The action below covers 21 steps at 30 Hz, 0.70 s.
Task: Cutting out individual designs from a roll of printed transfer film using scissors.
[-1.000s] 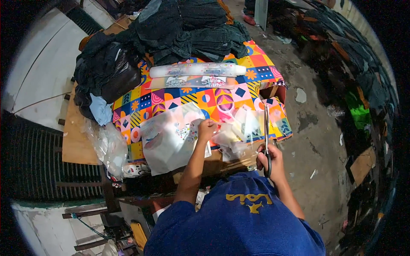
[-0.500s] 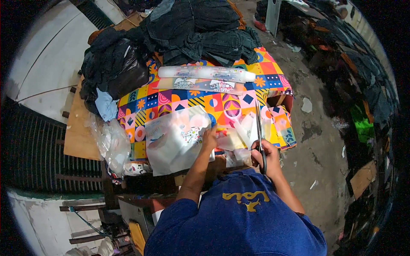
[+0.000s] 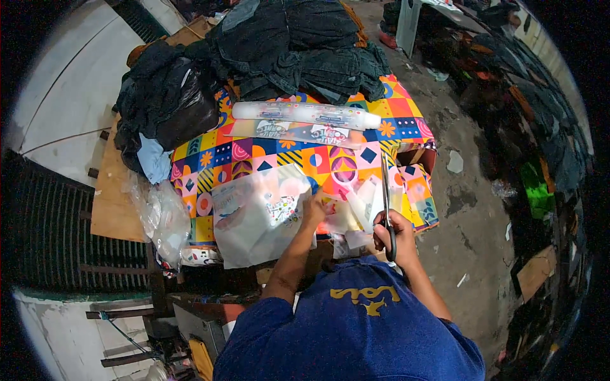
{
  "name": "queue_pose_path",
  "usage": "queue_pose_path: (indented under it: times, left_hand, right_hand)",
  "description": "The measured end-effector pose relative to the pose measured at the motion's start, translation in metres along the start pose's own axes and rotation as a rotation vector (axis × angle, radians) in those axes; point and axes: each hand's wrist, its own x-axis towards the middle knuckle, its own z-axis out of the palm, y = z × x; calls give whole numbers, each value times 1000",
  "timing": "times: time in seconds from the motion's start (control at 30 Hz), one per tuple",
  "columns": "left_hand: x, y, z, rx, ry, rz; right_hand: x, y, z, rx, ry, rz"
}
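Note:
A pair of black-handled scissors (image 3: 390,244) is in my right hand (image 3: 398,230), fingers closed round the handles and long blades pointing away from me. My left hand (image 3: 312,213) is closed at the right edge of a whitish translucent printed sheet (image 3: 254,225), its fingertips partly hidden from view. Between my hands lie several pale translucent cut pieces (image 3: 362,206). Everything rests on a brightly patterned cloth (image 3: 343,166). Farther back, a roll of printed clear film (image 3: 305,115) lies crosswise, with a flat printed strip (image 3: 298,133) along its near side.
Dark folded garments (image 3: 286,54) are heaped at the far side. A black plastic bag (image 3: 194,105) and a crumpled clear bag (image 3: 162,216) sit on the left. Concrete floor (image 3: 457,216) runs along the right, with a dark heap of cloth (image 3: 546,127) beyond it.
The printed sheet has shifted slightly toward me and to the left in the picture. The light on it looks dimmer. Both hands keep nearly the same place and grip.

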Motion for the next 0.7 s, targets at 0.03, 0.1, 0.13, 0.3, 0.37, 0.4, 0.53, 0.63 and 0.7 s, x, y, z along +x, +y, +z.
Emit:
queue_pose_path:
  times: [0.03, 0.1, 0.13, 0.3, 0.37, 0.4, 0.53, 0.63, 0.7]
  left_hand:
    - [4, 4, -7, -222, -77, -151]
    - [17, 0, -13, -163, -6, -157]
    - [22, -1, -19, -103, 59, -159]
    - [24, 5, -47, -139, -96, -207]
    - [22, 1, -56, -24, -153, -199]
    - [21, 2, -60, 88, -220, -187]
    - [12, 5, -69, 373, -309, -168]
    - [2, 8, -83, 449, -468, 9]
    - [-4, -6, -92, 506, -593, 346]
  right_hand:
    - [2, -1, 2, -1, -8, 1]
    - [4, -3, 5, 3, -15, 25]
    - [5, -3, 6, 3, -26, 25]
    - [9, 0, 4, 23, -56, 43]
    - [9, 0, 5, 21, -65, 42]
    - [9, 0, 4, 18, -63, 44]
    - [9, 3, 3, -7, -71, 30]
    - [9, 3, 4, 6, -75, 29]
    - [8, 2, 7, -4, -92, 14]
